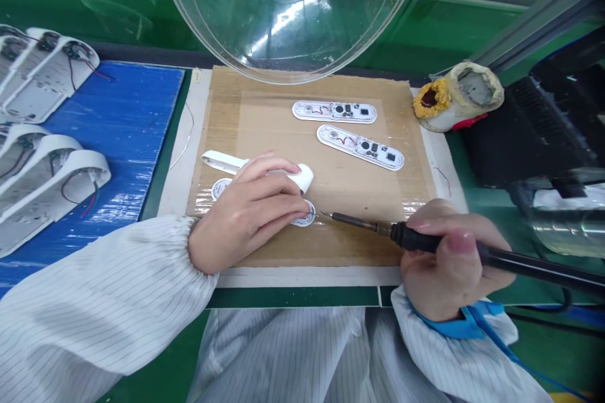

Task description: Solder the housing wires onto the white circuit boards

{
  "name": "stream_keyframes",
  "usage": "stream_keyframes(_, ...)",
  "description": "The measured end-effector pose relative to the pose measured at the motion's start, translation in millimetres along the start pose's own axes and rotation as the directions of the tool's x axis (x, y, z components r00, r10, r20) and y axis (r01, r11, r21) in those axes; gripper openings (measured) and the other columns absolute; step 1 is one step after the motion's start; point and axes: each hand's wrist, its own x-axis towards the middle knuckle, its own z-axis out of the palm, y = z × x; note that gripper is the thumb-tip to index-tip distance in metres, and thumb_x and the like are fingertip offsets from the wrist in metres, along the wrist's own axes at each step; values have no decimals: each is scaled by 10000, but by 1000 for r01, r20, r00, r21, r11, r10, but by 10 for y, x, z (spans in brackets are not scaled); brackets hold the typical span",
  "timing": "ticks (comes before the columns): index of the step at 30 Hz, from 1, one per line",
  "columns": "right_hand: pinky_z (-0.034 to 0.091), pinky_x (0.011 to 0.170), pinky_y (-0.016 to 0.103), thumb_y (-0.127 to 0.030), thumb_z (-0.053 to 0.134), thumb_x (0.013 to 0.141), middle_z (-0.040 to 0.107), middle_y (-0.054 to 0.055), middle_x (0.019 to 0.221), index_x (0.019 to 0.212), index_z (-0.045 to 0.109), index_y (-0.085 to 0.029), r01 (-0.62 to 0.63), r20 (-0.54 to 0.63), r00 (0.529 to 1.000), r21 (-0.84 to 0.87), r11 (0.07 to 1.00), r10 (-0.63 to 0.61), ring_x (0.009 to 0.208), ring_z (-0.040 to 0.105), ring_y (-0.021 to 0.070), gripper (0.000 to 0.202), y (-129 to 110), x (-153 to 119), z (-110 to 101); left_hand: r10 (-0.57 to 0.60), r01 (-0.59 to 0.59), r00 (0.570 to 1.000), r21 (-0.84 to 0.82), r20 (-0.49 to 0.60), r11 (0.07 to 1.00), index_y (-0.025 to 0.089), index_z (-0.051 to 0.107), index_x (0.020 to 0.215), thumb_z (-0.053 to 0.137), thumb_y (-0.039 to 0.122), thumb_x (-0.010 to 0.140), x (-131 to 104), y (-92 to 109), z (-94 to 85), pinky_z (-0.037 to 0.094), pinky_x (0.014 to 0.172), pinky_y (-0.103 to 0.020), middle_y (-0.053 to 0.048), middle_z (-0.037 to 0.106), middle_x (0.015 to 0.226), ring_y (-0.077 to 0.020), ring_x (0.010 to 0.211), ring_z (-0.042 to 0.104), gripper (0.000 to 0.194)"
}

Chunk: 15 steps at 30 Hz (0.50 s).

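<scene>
My left hand point(253, 208) lies over a white plastic housing point(302, 177) and a white circuit strip point(305, 214) on the cardboard, its fingers together and pressing on them. The middle of both parts is hidden under the hand. In my right hand point(456, 252) is a black soldering iron point(420, 239), its tip pointing left, a short gap from the strip's right end. Two more circuit strips, one upper point(334, 111) and one lower point(360, 147), lie farther back on the cardboard.
White housings with wires point(75, 182) stand in rows on a blue sheet point(142, 107) at left. A clear round lens point(293, 31) hangs over the back. At right are a sponge point(431, 99), a round container point(475, 88) and a black box point(510, 132).
</scene>
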Motion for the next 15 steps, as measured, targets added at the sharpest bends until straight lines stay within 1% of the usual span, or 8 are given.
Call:
stream_keyframes(1, 270, 372, 275, -214, 595, 870, 502, -9, 504, 684, 661, -147, 20, -5, 1000, -5, 1000, -20, 413, 456, 110, 208, 18, -3, 8, -9, 9, 1000, 17, -17, 1000, 198, 700, 996, 640, 169, 899, -3, 6, 7, 419, 1084, -411, -59, 669, 1043, -215, 1210, 537, 118)
stream_keyframes(2, 255, 363, 276, -214, 594, 874, 505, -11, 503, 681, 657, -153, 39, -16, 999, -8, 999, -39, 405, 445, 105, 212, 36, -7, 15, -33, 34, 999, 38, -26, 999, 212, 705, 981, 645, 185, 895, -8, 14, 12, 401, 1094, -450, -75, 634, 1110, -231, 1228, 516, 108)
stream_keyframes(4, 240, 350, 278, -215, 589, 883, 517, -12, 514, 687, 656, -159, 52, -13, 999, -13, 999, -52, 400, 429, 99, 215, 65, -17, 22, -99, 100, 995, 83, -15, 992, 239, 702, 942, 636, 210, 900, -14, 38, 18, 289, 1159, -553, -85, 564, 1246, -259, 1289, 465, 84)
stream_keyframes(6, 258, 350, 277, -218, 582, 895, 539, -5, 539, 708, 667, -158, 17, 30, 999, -15, 1000, -17, 412, 435, 97, 213, 69, -28, 15, -153, 150, 988, 103, 17, 983, 240, 685, 911, 611, 216, 910, -13, 64, 19, 179, 1197, -593, -82, 525, 1322, -263, 1335, 428, 77)
stream_keyframes(9, 313, 365, 273, -206, 578, 907, 572, 2, 568, 740, 684, -152, -54, 115, 992, -23, 998, 56, 435, 466, 95, 205, 28, -36, -9, -202, 197, 978, 81, 56, 977, 225, 654, 880, 585, 204, 914, 4, 92, 14, 162, 1211, -545, -74, 533, 1326, -232, 1328, 437, 80)
stream_keyframes(11, 346, 387, 275, -208, 572, 917, 583, 0, 576, 756, 690, -156, -94, 151, 984, -40, 995, 99, 452, 488, 101, 207, -9, -35, -24, -221, 217, 973, 68, 69, 974, 224, 636, 864, 575, 199, 913, 16, 97, 10, 151, 1215, -518, -64, 540, 1327, -214, 1320, 447, 82)
stream_keyframes(15, 395, 435, 289, -216, 573, 924, 622, -3, 622, 804, 706, -179, -135, 215, 966, -63, 989, 145, 486, 524, 117, 183, -46, -29, -40, -227, 224, 971, 50, 80, 973, 230, 623, 859, 580, 197, 901, 19, 89, 7, 135, 1214, -483, -50, 541, 1342, -199, 1325, 446, 68)
